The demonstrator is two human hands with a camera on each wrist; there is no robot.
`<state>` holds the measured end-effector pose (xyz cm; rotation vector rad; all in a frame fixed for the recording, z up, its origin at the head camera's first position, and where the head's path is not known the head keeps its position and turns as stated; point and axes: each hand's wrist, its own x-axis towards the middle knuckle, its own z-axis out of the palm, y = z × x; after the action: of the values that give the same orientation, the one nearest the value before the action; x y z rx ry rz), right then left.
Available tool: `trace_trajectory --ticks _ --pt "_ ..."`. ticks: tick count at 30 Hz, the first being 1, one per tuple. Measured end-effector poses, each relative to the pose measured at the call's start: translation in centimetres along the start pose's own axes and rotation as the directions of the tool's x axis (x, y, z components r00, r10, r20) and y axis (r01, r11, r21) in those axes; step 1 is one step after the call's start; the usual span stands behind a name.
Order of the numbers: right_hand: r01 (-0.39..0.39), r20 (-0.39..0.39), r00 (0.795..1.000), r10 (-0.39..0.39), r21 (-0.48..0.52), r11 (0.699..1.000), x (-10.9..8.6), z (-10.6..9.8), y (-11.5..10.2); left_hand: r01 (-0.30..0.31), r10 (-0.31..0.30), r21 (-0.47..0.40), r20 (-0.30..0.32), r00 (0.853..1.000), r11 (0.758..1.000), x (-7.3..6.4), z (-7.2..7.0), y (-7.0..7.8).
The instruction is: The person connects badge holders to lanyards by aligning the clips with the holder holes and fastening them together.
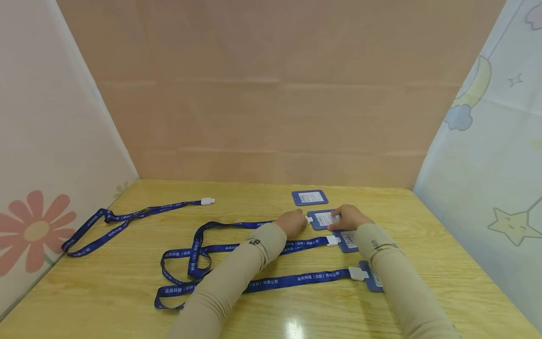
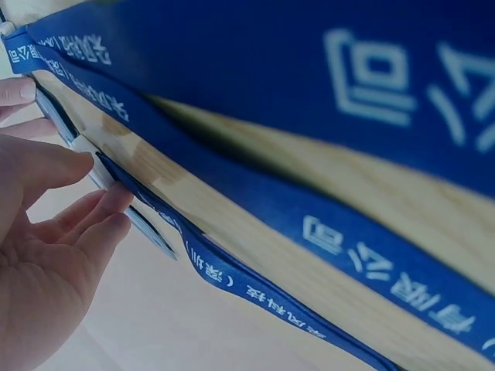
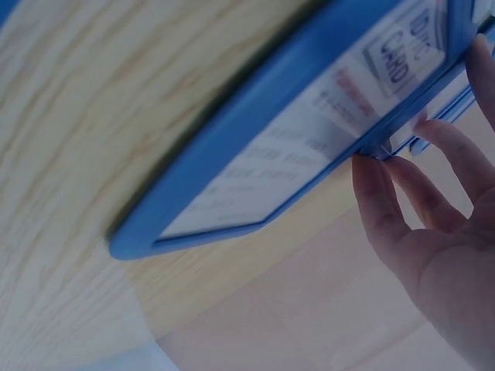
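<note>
My left hand (image 1: 291, 223) pinches the white clip (image 1: 309, 219) at the end of a blue lanyard (image 1: 237, 225) with white lettering. In the left wrist view, the thumb and fingers of that hand (image 2: 54, 255) close around this clip (image 2: 87, 148). Directly to the right, my right hand (image 1: 351, 217) grips a blue badge holder (image 1: 317, 218) with a white card by its far end. The clip meets the holder's near edge; whether it is hooked through cannot be told. A nearer badge holder (image 3: 309, 147) partly covers the right fingers' work in the right wrist view.
Two more lanyards with badge holders (image 1: 348, 242) (image 1: 374, 278) lie nearer, the front one partly behind my right sleeve. A loose badge holder (image 1: 310, 197) lies at the back. At the left is a lanyard (image 1: 97, 240) with a white clip (image 1: 207, 201). Walls enclose the wooden table (image 1: 106, 292).
</note>
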<state>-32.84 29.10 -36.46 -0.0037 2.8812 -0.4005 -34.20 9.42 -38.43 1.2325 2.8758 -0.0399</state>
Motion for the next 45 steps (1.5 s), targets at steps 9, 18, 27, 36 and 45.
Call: trace_trajectory --ticks 9,18,27,36,45 --pt "-0.001 0.0 1.0 0.001 0.001 1.0 -0.07 -0.29 0.03 0.007 -0.007 -0.004 0.013 1.0 1.0 0.25 0.04 0.39" --pt "0.011 0.012 1.0 -0.011 0.011 1.0 0.36 -0.01 0.1 0.008 -0.008 -0.015 0.007 1.0 1.0 -0.01 0.05 0.59" --pt "-0.007 0.02 1.0 0.006 0.009 1.0 0.55 0.15 0.12 0.038 -0.037 -0.037 0.026 0.999 0.999 -0.1 -0.19 0.96" --pt "-0.013 0.033 0.999 0.012 0.012 1.0 0.47 0.2 -0.16 0.029 -0.028 -0.03 0.029 0.999 0.999 -0.11 -0.01 0.85" --pt "-0.01 0.038 0.999 0.011 -0.026 1.0 0.37 0.09 -0.68 0.069 -0.064 -0.062 0.074 0.995 0.996 -0.3 0.1 0.83"
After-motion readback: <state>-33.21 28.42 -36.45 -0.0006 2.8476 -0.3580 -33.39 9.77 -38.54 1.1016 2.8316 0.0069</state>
